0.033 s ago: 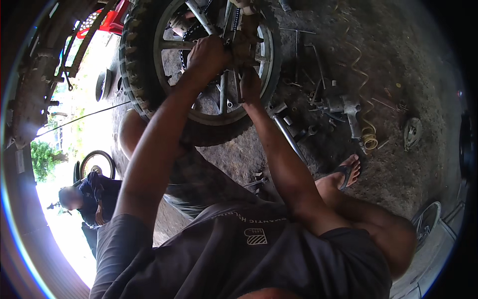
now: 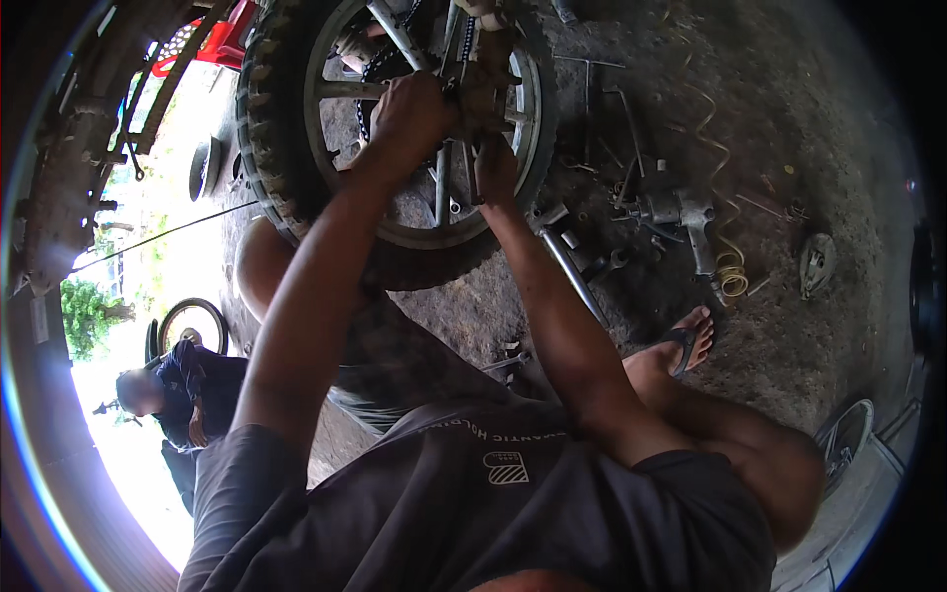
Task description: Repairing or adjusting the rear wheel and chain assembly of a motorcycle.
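A spoked motorcycle wheel (image 2: 331, 89) with a knobby black tyre (image 2: 264, 109) stands in front of me. My left hand (image 2: 414, 107) is closed in a fist beside the hub, around something its fingers hide. To its right, my right hand (image 2: 495, 170) is closed against a dark metal bar (image 2: 471, 176) near the rim; its fingertips are hidden, so what they grip is unclear. A rusty brown metal part (image 2: 485, 99) lies between my hands over the hub. A chain (image 2: 468, 37) runs up from there. At the top edge, another person's hand (image 2: 477, 8) touches the assembly.
On the dirt floor to the right lie an impact wrench (image 2: 681, 212), a coiled yellow air hose (image 2: 731, 274), a T-handle wrench (image 2: 589, 99), a metal tube (image 2: 574, 276) and several sockets. A red chair (image 2: 219, 44) stands far left. Another person (image 2: 192, 395) sits at left.
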A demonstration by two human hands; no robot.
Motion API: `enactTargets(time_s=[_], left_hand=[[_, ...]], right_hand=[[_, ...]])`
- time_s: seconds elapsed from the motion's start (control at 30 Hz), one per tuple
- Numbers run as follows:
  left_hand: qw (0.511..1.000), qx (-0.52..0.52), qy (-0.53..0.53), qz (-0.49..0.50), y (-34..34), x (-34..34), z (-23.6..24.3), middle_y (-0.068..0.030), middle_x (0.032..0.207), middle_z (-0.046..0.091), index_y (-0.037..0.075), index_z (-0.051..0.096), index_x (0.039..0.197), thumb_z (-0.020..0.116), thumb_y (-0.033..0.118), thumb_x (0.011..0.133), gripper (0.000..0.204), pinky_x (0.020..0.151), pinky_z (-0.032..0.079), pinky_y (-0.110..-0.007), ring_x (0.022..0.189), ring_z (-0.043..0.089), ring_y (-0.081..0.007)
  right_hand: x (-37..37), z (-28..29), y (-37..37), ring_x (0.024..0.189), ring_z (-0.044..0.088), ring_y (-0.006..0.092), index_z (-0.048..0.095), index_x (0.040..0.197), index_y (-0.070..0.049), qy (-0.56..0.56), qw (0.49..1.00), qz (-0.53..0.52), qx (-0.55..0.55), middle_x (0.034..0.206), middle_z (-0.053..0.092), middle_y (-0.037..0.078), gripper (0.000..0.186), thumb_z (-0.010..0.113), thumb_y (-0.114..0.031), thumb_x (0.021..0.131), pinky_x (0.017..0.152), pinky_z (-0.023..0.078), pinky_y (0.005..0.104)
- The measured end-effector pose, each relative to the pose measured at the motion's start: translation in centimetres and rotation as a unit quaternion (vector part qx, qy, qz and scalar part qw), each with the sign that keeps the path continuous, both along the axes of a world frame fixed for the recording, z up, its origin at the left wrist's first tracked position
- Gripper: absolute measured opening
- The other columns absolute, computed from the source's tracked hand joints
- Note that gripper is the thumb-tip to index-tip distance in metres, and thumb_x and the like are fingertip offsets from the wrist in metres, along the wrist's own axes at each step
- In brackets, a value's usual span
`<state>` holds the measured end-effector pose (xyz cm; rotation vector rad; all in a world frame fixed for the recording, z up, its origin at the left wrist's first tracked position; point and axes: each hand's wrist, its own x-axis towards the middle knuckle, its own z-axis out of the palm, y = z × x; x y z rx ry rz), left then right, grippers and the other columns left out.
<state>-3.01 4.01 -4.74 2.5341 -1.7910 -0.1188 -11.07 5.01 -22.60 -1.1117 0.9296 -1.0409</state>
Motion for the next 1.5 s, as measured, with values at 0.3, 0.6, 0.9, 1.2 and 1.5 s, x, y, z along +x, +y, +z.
enactTargets(time_s=[0.3,0.6,0.9,1.2,1.5], left_hand=[[0.985,-0.167,0.043,-0.016,-0.6,1.4,-0.9,-0.0206,0.093,0.072,0.009,0.074,0.107,0.072,0.028,0.074,0.038,0.077,0.056,-0.045,0.086,0.071,-0.0364],[0.975,-0.140,0.165,0.048,-3.1,3.0,-2.8,-0.0242,0.098,0.070,0.003,0.074,0.094,0.063,0.031,0.081,0.033,0.087,0.053,-0.048,0.097,0.067,-0.0403],[0.986,-0.154,0.055,0.019,0.1,1.3,-3.3,-0.0228,0.092,0.070,0.005,0.075,0.094,0.061,0.028,0.083,0.028,0.090,0.049,-0.049,0.092,0.065,-0.0420],[0.976,-0.166,0.135,0.030,2.9,-2.6,-1.1,-0.0244,0.089,0.069,0.005,0.073,0.091,0.061,0.025,0.085,0.025,0.090,0.046,-0.050,0.093,0.063,-0.0425],[0.973,-0.198,0.114,0.011,4.3,-3.9,-1.7,-0.0253,0.080,0.066,0.005,0.068,0.094,0.053,0.031,0.094,0.031,0.081,0.047,-0.053,0.081,0.063,-0.0460]], right_hand=[[2.4,1.0,-2.1,0.087,0.069,0.0383,0.067,0.092,0.002,0.063,0.984,-0.169,0.015,0.090,0.071,0.022,0.022,0.069,-0.017,0.082,0.074,0.052,0.0459],[4.2,0.1,-4.0,0.084,0.069,0.0382,0.064,0.088,0.002,0.013,0.966,-0.259,-0.019,0.085,0.069,0.020,0.031,0.081,-0.019,0.072,0.072,0.053,0.0439],[1.7,3.0,-1.7,0.074,0.067,0.0291,0.060,0.081,0.003,0.012,0.970,-0.241,-0.035,0.078,0.067,0.017,0.030,0.082,-0.012,0.068,0.070,0.052,0.0397],[1.4,0.6,-3.7,0.078,0.059,0.0139,0.057,0.084,0.000,-0.109,0.975,-0.177,-0.081,0.080,0.064,0.006,0.025,0.076,-0.003,0.068,0.070,0.050,0.0326],[1.3,0.1,-5.5,0.086,0.057,0.0079,0.059,0.091,0.001,-0.210,0.965,-0.096,-0.122,0.087,0.067,0.005,0.022,0.074,-0.008,0.078,0.073,0.052,0.0308]])
